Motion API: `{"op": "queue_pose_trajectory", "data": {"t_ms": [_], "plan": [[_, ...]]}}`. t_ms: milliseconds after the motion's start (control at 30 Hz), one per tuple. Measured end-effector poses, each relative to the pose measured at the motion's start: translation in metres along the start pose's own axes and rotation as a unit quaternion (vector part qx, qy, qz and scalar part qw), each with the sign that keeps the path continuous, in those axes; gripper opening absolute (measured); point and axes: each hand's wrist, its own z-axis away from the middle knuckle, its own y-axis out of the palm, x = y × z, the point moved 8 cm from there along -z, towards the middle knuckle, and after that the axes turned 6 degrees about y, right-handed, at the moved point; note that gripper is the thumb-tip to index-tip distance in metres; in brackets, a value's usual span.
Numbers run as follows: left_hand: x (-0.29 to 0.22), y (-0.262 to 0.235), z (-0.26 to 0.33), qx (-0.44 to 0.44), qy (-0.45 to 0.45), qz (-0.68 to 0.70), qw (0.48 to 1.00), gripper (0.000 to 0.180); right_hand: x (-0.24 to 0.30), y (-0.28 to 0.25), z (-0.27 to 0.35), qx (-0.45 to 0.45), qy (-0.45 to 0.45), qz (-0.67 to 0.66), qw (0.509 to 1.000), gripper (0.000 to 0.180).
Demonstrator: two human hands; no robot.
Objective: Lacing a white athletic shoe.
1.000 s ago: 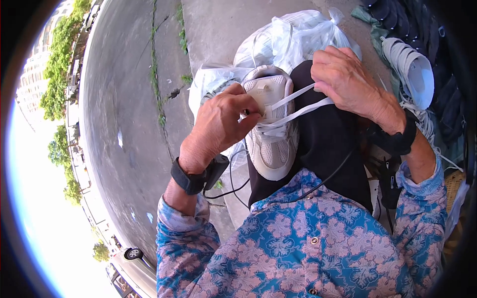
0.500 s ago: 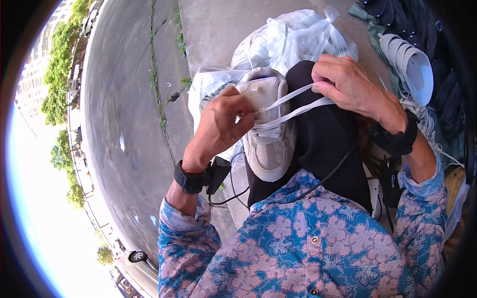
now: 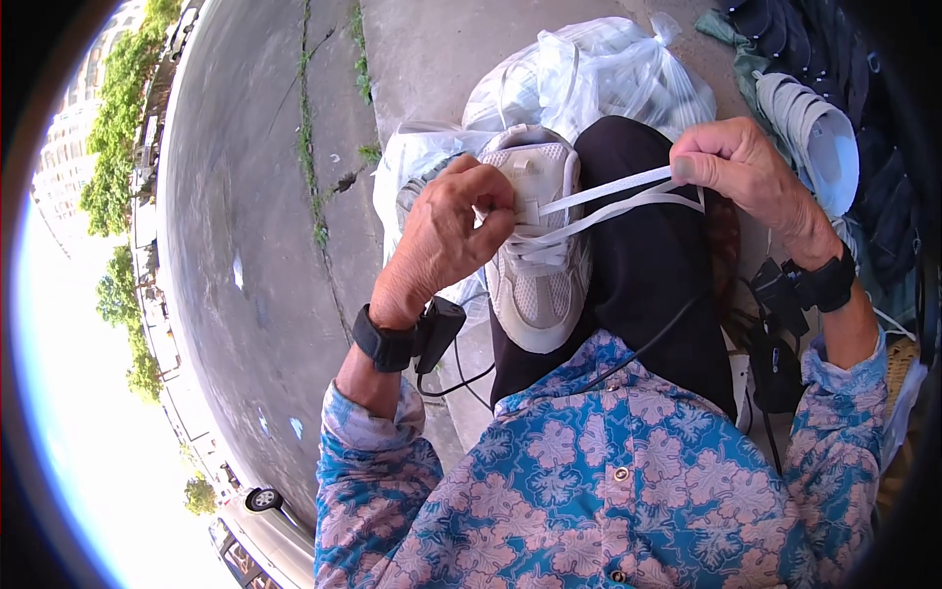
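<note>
A pale grey and white sneaker rests on my lap with its toe toward me. White shoelace runs from its upper eyelets across my dark trouser leg, one strand drawn straight, another looping slackly below it. My right hand pinches the straight strand between thumb and fingers, well right of the shoe. At the shoe's left edge, my left hand is closed with thumb and fingers curled beside the eyelets. What lies between those fingertips is hidden.
White plastic bags stuffed with contents stand just beyond my knees. On the right are a light-coloured shoe upper and a dark heap. A black cable crosses my lap. A parked car shows at lower left.
My right hand has moved right, pulling the lace strand farther from the shoe. My left hand has stayed by the eyelets, shifting slightly right along with the shoe.
</note>
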Motion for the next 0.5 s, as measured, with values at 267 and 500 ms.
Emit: {"op": "queue_pose_trajectory", "data": {"t_ms": [267, 500], "plan": [[0.006, 0.004, 0.001, -0.008, -0.007, 0.008, 1.0, 0.009, -0.019, -0.001, -0.009, -0.051, 0.025, 0.177, 0.983, 0.022], [-0.031, 0.005, 0.004, -0.121, 0.07, -0.075, 0.987, 0.007, 0.017, 0.01, 0.0, -0.201, -0.205, 0.285, 0.915, 0.005]]}}
